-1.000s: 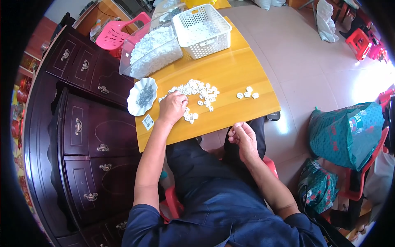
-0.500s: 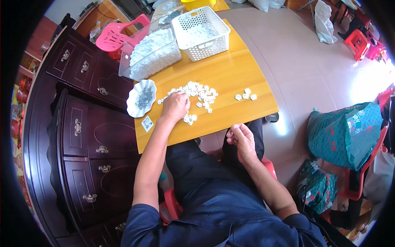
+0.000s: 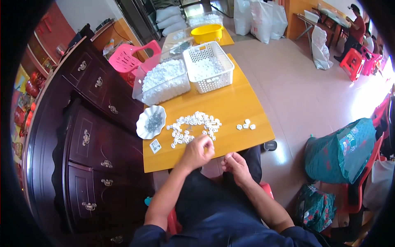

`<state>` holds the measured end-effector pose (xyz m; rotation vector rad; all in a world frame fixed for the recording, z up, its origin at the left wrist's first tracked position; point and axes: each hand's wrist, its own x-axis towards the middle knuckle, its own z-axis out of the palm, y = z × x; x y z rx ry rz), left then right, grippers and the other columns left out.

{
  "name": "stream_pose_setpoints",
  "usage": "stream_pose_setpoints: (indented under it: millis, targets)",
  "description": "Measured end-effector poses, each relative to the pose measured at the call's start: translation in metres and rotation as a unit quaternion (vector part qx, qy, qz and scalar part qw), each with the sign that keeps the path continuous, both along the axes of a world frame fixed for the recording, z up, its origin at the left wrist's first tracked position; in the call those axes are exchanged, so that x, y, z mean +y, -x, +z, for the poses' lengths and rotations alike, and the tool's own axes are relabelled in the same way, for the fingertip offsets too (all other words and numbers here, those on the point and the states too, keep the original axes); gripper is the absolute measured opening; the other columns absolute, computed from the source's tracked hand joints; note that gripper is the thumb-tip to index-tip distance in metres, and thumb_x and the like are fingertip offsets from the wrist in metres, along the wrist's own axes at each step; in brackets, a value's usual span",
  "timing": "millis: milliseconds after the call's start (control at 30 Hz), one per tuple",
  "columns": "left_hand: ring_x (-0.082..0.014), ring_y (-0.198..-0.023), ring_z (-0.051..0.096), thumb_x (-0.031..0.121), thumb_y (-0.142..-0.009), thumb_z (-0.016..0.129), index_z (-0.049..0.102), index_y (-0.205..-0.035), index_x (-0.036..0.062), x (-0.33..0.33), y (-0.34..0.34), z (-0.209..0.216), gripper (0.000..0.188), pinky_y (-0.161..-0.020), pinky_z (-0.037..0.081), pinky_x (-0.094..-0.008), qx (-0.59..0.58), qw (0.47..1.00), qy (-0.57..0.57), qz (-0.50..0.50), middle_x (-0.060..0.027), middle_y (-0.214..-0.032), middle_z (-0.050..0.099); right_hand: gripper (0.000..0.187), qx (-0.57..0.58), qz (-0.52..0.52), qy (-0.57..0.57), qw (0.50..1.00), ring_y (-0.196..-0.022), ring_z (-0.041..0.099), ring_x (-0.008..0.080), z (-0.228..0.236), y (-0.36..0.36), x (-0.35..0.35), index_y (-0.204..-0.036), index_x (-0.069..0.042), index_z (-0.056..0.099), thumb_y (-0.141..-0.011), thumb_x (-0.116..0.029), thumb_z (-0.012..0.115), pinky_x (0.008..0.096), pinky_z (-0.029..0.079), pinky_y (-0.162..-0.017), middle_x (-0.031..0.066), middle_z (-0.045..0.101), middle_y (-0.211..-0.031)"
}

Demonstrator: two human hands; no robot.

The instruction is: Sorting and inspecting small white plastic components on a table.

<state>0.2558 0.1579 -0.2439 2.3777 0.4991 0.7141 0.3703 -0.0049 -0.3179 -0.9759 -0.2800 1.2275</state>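
Observation:
A pile of small white plastic parts lies spread on the yellow-orange table. My left hand hovers at the table's near edge just below the pile, fingers curled as if pinching a small piece; what it holds is too small to tell. My right hand is loosely closed over my lap, just off the table edge and close to the left hand. Three white parts lie apart to the right. A white scalloped dish with small dark pieces sits at the table's left edge.
A clear bin of white parts and a white mesh basket stand at the far side of the table. A dark wooden cabinet runs along the left. A pink chair, a yellow tub and green bags surround me. A person sits far right.
My left hand has pulled back from the pile toward the table's near edge, closer to my right hand. The camera view has also tilted upward, showing more of the room.

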Motion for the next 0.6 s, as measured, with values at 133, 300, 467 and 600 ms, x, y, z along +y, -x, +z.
stream_pose_setpoints:
  millis: [133,300,467,600]
  targets:
    - [-0.0273,-0.067,0.060,0.009,-0.084,0.066,0.058,-0.083,0.0025,-0.038,0.008,-0.002,0.010,-0.061,0.050,-0.0373,-0.017,1.000,0.008,-0.015,-0.0120,-0.076,0.057,0.024,0.093,0.073,-0.058,0.991,-0.076,0.063,0.0107,-0.006,0.004,0.000,-0.105,-0.010,0.066,-0.107,-0.032,0.058,0.0264,0.052,-0.074,0.0020,0.068,-0.090]
    - [-0.0349,-0.076,0.062,0.012,-0.083,0.067,0.057,-0.082,0.0036,-0.055,0.023,-0.007,0.013,-0.067,0.051,-0.0430,-0.032,0.999,-0.023,-0.005,-0.0139,-0.079,0.059,0.024,0.135,0.118,-0.096,0.979,-0.084,0.066,0.0122,-0.013,0.011,0.002,-0.109,-0.010,0.067,-0.107,-0.031,0.056,0.0282,0.055,-0.077,0.0013,0.069,-0.095]
    - [-0.0342,-0.076,0.063,0.009,-0.082,0.069,0.058,-0.082,0.0032,-0.070,0.040,-0.006,0.013,-0.068,0.052,-0.0425,-0.063,0.998,-0.024,0.017,-0.0135,-0.079,0.060,0.020,0.155,0.168,-0.120,0.966,-0.083,0.066,0.0118,-0.016,0.015,0.003,-0.107,-0.010,0.067,-0.106,-0.028,0.058,0.0275,0.055,-0.076,0.0014,0.069,-0.095]
    - [-0.0313,-0.077,0.066,0.005,-0.082,0.072,0.064,-0.086,0.0024,-0.081,0.060,-0.001,0.009,-0.068,0.054,-0.0385,-0.094,0.995,-0.002,0.041,-0.0125,-0.082,0.064,0.016,0.146,0.205,-0.135,0.958,-0.076,0.066,0.0118,-0.012,0.019,0.003,-0.101,-0.008,0.067,-0.104,-0.024,0.063,0.0258,0.055,-0.072,0.0022,0.070,-0.087]
